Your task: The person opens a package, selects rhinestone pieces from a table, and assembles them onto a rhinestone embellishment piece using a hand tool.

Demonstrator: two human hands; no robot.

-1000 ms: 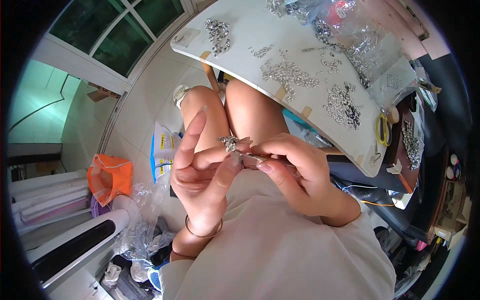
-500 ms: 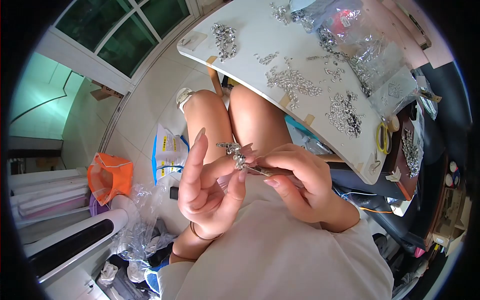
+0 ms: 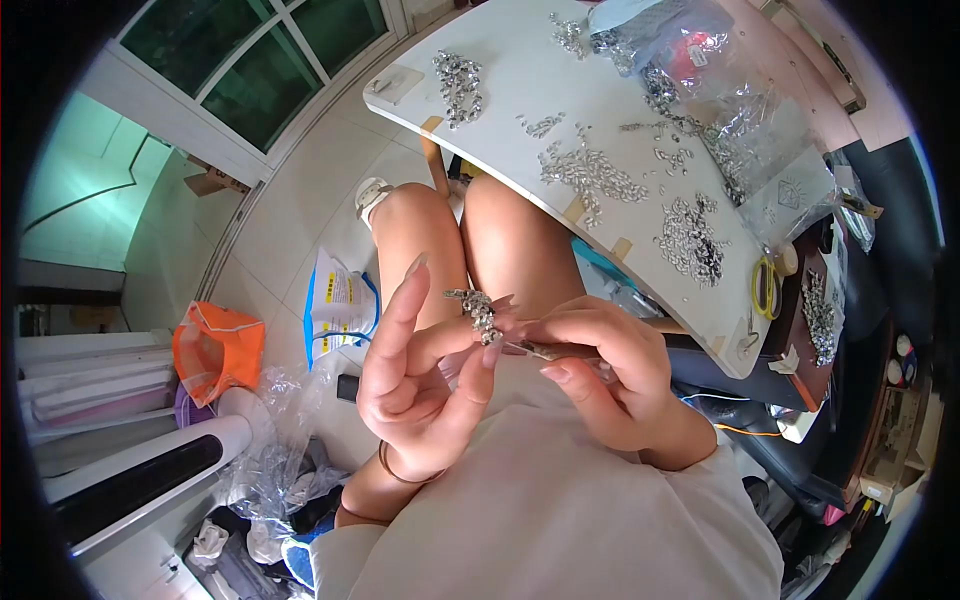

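A small silvery beaded piece (image 3: 480,312) hangs over the fingers of my left hand (image 3: 428,375), its thumb and index finger pinching the lower end while another finger points up. Close on the right, my right hand (image 3: 605,372) is closed on a thin tool (image 3: 540,350), whose tip is near the beads. Both hands are above my lap, almost touching. What the fingertips cover is too small to make out.
A white table (image 3: 500,60) carries piles of silvery beads (image 3: 592,172), plastic bags (image 3: 790,190) and yellow-handled scissors (image 3: 766,288). An orange bag (image 3: 217,350) and a blue-and-white packet (image 3: 340,308) are at the left. Clear plastic wrap (image 3: 280,450) lies below.
The view has shifted slightly, so the table appears lower and farther right. My left hand has turned a little, and more of the beaded piece shows. Both hands keep their hold.
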